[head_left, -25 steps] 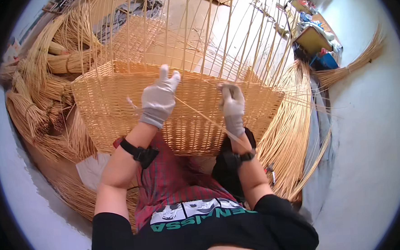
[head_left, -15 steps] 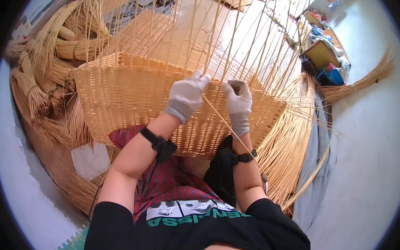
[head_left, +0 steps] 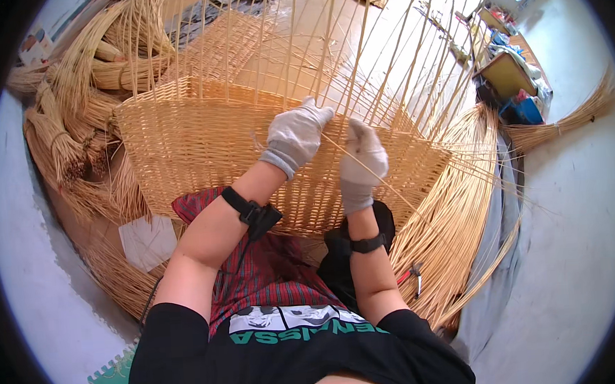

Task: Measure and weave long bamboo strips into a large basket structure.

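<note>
A golden woven wicker basket (head_left: 201, 156) stands on its side wall before my lap, tall upright stakes rising from its rim. My left hand (head_left: 295, 135), in a pale work glove, is closed at the rim, its fingertips pinching a wicker strand (head_left: 391, 186) beside a stake. From those fingers the loose strand slants down to the right, across my gloved right hand (head_left: 363, 160). My right hand is closed too, its curled fingertips against the rim among the stakes. What lies inside its fingers is hidden.
Bundles of wicker (head_left: 75, 134) are heaped at left. Long loose rods (head_left: 454, 205) spread at right, with a small red-and-white tool (head_left: 415, 278) on them. A woven panel (head_left: 223, 47) lies behind the basket. Another bundle (head_left: 575, 122) leans at the right wall.
My left hand has shifted slightly right along the rim. My right hand has turned, its curled fingers now reaching up to the rim. The strand's loose end has swung out to the right.
</note>
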The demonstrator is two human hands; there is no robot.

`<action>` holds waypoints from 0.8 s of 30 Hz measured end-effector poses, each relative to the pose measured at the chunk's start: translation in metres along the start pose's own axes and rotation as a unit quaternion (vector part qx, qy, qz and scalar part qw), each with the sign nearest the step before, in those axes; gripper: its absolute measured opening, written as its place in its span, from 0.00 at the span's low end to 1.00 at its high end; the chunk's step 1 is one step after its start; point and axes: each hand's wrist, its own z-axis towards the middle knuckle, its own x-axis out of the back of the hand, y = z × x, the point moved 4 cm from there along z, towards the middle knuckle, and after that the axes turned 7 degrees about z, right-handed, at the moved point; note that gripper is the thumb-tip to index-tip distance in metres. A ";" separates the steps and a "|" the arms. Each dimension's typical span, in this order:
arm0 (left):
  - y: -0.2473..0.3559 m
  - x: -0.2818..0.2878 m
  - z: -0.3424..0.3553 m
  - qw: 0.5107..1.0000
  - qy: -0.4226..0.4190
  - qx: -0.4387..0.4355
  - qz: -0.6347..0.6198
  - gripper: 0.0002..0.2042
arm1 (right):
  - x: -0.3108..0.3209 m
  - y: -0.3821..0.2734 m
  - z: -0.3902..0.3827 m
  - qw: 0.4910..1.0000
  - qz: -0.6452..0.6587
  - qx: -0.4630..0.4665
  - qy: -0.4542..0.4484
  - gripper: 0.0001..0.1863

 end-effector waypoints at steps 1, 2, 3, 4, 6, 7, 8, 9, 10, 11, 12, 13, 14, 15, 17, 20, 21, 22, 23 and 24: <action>0.000 0.000 0.001 1.000 0.006 -0.004 -0.017 0.12 | -0.008 -0.003 -0.004 0.998 -0.048 0.017 -0.043 0.08; -0.001 -0.001 0.001 0.999 0.011 -0.007 -0.035 0.11 | -0.013 -0.003 -0.006 0.998 -0.052 0.015 -0.041 0.08; -0.001 -0.002 0.001 0.999 0.011 -0.010 -0.036 0.11 | -0.018 -0.004 -0.008 0.999 -0.012 0.031 -0.034 0.09; -0.001 -0.003 0.000 0.998 0.014 -0.014 -0.055 0.12 | -0.025 -0.002 -0.009 0.998 0.023 0.027 -0.051 0.09; -0.001 -0.004 -0.001 0.997 0.015 -0.019 -0.079 0.14 | -0.032 0.002 -0.012 0.994 0.061 0.037 -0.083 0.10; -0.001 -0.005 -0.002 0.997 0.018 -0.018 -0.076 0.13 | -0.031 0.006 -0.013 0.992 0.099 0.025 -0.075 0.10; -0.001 -0.004 -0.001 0.997 0.028 -0.007 -0.066 0.13 | -0.026 0.009 -0.014 0.988 0.140 0.017 -0.067 0.11; 0.000 -0.003 0.000 0.997 0.029 -0.012 -0.070 0.13 | -0.019 0.013 -0.016 0.982 0.183 -0.020 -0.043 0.09; 0.000 -0.003 0.002 0.998 0.029 0.016 -0.061 0.14 | -0.011 0.013 -0.018 0.980 0.191 -0.015 -0.047 0.09; 0.001 -0.001 0.002 0.997 0.035 0.044 -0.059 0.14 | -0.002 0.018 -0.026 0.959 0.255 -0.108 -0.064 0.10; 0.002 0.000 0.004 0.996 0.028 0.069 -0.046 0.14 | 0.005 0.022 -0.034 0.921 0.322 -0.203 -0.085 0.11; 0.005 0.004 0.006 0.997 0.032 0.059 -0.039 0.17 | 0.011 0.021 -0.042 0.918 0.276 -0.248 -0.142 0.15; 0.008 0.006 0.007 0.998 0.011 0.045 -0.031 0.20 | 0.015 0.022 -0.051 0.899 0.221 -0.319 -0.201 0.20; 0.008 0.012 0.007 0.997 0.039 0.058 -0.022 0.20 | 0.022 0.015 -0.055 0.904 0.220 -0.283 -0.231 0.29; 0.015 0.005 0.000 0.987 -0.143 0.015 0.074 0.27 | 0.031 0.008 -0.059 0.884 0.323 -0.278 -0.190 0.31; 0.013 0.017 -0.028 0.994 -0.100 0.043 0.028 0.31 | 0.035 -0.005 -0.058 0.877 0.375 -0.227 -0.196 0.23; 0.012 0.023 -0.042 0.997 -0.043 0.029 0.051 0.29 | 0.035 -0.009 -0.055 0.883 0.379 -0.192 -0.202 0.19; 0.004 0.024 -0.054 0.997 -0.041 0.036 0.058 0.29 | 0.036 -0.012 -0.051 0.868 0.419 -0.182 -0.195 0.10; -0.007 0.028 -0.066 0.999 0.016 0.038 0.028 0.26 | 0.039 -0.008 -0.046 0.872 0.418 -0.219 -0.130 0.09; -0.021 0.032 -0.078 0.996 0.074 0.039 -0.003 0.23 | 0.041 -0.008 -0.041 0.868 0.431 -0.231 -0.088 0.09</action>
